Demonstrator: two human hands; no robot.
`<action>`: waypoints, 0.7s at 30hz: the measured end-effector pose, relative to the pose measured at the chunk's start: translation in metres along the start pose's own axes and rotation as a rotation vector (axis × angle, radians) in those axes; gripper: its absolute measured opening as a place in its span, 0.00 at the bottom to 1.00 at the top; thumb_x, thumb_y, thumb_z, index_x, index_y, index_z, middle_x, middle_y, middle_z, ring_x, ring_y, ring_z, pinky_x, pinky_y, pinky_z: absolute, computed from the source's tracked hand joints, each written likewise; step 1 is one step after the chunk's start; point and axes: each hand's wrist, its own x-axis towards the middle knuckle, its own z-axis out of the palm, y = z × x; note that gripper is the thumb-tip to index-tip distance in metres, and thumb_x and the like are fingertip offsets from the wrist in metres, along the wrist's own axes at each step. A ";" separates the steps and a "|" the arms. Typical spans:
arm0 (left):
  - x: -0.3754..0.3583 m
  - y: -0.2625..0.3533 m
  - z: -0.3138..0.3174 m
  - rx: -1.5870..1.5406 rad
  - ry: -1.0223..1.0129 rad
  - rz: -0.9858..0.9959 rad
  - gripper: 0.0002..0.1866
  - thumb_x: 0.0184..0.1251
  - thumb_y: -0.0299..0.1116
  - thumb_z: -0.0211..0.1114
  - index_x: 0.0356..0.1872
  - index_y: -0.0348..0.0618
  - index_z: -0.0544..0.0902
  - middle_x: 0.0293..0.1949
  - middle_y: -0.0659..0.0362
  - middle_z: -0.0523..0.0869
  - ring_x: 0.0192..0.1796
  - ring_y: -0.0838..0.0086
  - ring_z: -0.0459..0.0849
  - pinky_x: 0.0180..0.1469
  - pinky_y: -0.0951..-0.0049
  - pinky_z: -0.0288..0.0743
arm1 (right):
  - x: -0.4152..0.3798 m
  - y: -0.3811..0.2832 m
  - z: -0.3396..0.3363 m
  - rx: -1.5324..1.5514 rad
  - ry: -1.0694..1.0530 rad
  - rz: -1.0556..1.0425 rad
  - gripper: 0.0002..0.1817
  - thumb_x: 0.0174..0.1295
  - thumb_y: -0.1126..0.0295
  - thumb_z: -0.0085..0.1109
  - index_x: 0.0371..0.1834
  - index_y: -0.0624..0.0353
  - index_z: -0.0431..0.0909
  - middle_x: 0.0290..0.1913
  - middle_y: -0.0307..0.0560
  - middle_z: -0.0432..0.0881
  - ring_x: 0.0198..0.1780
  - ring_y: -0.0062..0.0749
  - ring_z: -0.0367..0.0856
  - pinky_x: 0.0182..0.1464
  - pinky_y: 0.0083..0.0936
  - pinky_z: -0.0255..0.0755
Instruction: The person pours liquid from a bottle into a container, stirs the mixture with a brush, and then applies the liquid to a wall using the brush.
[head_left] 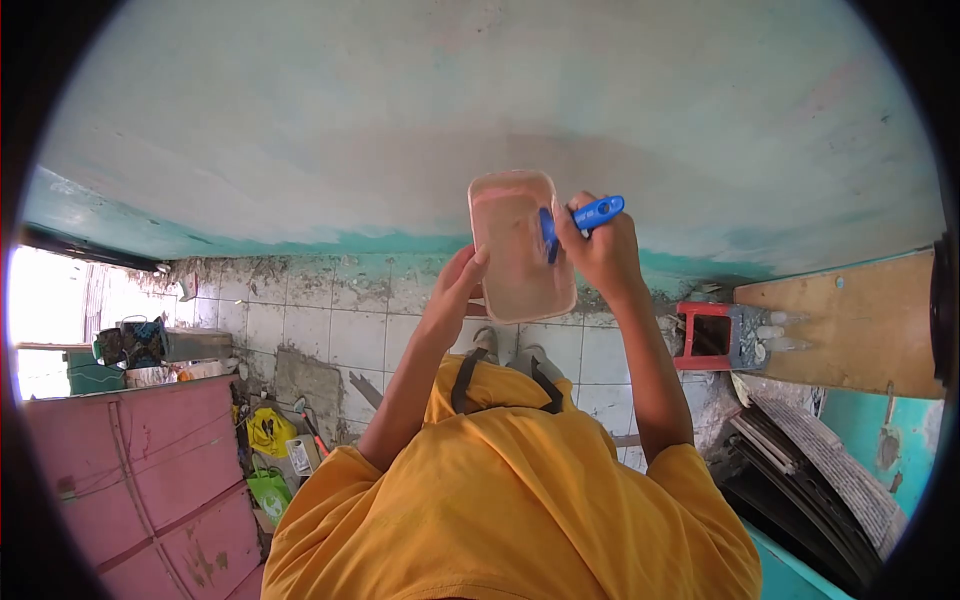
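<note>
My left hand (462, 285) grips the left side of a rectangular plastic tub (525, 300) with pinkish, watery-looking paint in it, thumb over the rim. In my right hand (604, 245) is a blue-handled paintbrush (598, 212), its head inside the tub at the right wall. The fingers wrap round the handle, whose end sticks out to the upper right. Just beyond the tub rises a wall (420, 160) in pale grey-green, with a darker, damp-looking patch behind the tub and a turquoise strip along its bottom.
A red plastic stool (705, 335) stands on the tiled floor (355, 340) to the right, near a wooden board (850, 310) and stacked sheets (810, 470). At left are a pink cabinet (150, 480), a yellow bag (270, 432) and a green bag (268, 490).
</note>
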 end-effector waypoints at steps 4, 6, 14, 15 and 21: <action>-0.004 -0.004 0.010 -0.009 0.015 -0.017 0.43 0.76 0.64 0.57 0.76 0.36 0.66 0.61 0.51 0.82 0.51 0.66 0.89 0.49 0.66 0.86 | -0.002 -0.005 -0.002 0.080 -0.015 -0.102 0.18 0.69 0.62 0.65 0.24 0.57 0.73 0.20 0.47 0.75 0.25 0.45 0.74 0.29 0.40 0.69; -0.006 -0.006 0.013 -0.026 0.008 -0.010 0.43 0.76 0.64 0.58 0.76 0.36 0.66 0.61 0.51 0.82 0.51 0.66 0.89 0.48 0.66 0.86 | -0.010 -0.002 -0.010 0.083 -0.073 -0.137 0.17 0.69 0.62 0.65 0.24 0.57 0.74 0.20 0.47 0.75 0.25 0.46 0.74 0.30 0.40 0.70; -0.019 -0.017 0.038 -0.025 0.020 0.015 0.44 0.75 0.65 0.59 0.76 0.38 0.66 0.60 0.52 0.82 0.50 0.67 0.89 0.46 0.68 0.86 | -0.007 0.005 -0.025 0.101 0.024 -0.201 0.16 0.70 0.63 0.65 0.26 0.59 0.74 0.19 0.46 0.74 0.20 0.43 0.71 0.27 0.35 0.67; -0.019 -0.018 0.039 -0.055 0.021 0.019 0.44 0.75 0.65 0.59 0.76 0.38 0.66 0.60 0.52 0.82 0.50 0.67 0.89 0.46 0.68 0.86 | -0.010 0.004 -0.027 0.104 0.022 -0.205 0.16 0.70 0.63 0.65 0.26 0.59 0.74 0.19 0.46 0.74 0.20 0.43 0.71 0.27 0.35 0.67; -0.033 -0.019 0.055 -0.054 0.070 0.041 0.43 0.75 0.64 0.59 0.76 0.38 0.66 0.59 0.51 0.82 0.51 0.65 0.89 0.46 0.67 0.86 | -0.016 -0.004 -0.058 0.085 -0.171 0.018 0.15 0.69 0.61 0.66 0.29 0.59 0.79 0.22 0.48 0.79 0.27 0.46 0.79 0.31 0.40 0.73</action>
